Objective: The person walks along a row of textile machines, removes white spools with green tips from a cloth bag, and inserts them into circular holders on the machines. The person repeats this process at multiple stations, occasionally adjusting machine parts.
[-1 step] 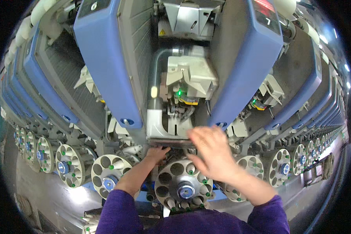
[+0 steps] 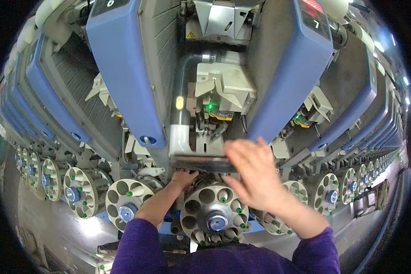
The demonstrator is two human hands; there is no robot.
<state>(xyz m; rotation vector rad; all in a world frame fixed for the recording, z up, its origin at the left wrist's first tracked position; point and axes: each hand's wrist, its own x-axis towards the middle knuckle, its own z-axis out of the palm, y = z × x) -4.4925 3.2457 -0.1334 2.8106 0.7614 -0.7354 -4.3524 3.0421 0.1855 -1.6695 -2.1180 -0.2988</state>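
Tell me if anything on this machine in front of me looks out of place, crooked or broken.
Nothing stands out. The blue housings stand in an even row, and the round magazines below sit in line with pegs in their pockets. The left hand reaches under the dark ledge; the right hand is blurred above the magazine.
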